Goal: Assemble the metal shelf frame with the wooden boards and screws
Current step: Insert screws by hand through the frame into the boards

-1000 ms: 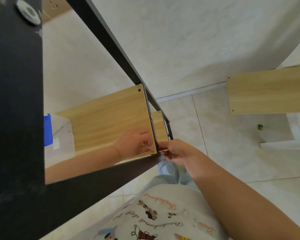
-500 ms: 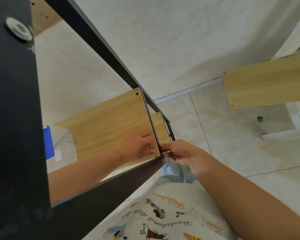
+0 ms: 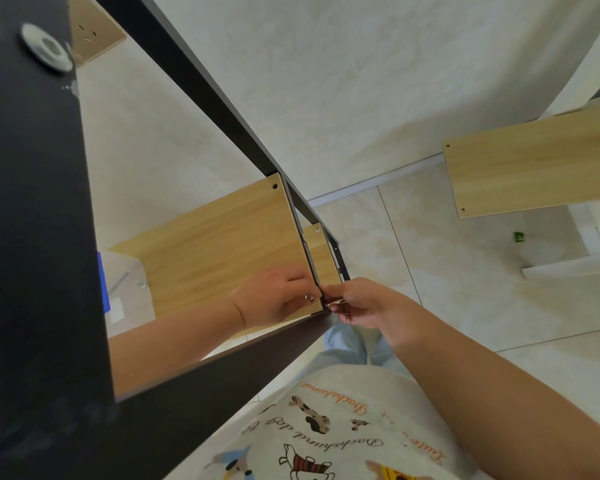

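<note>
My left hand (image 3: 278,299) presses a small screw (image 3: 308,298) at the board (image 3: 222,244)'s near corner, inside the black frame (image 3: 39,237). My right hand (image 3: 355,301) pinches something dark just outside that corner. If my grip slips, I reckon the screw drops. A spare board (image 3: 534,171) leans well beyond; the frame's bar crosses my left arm.
</note>
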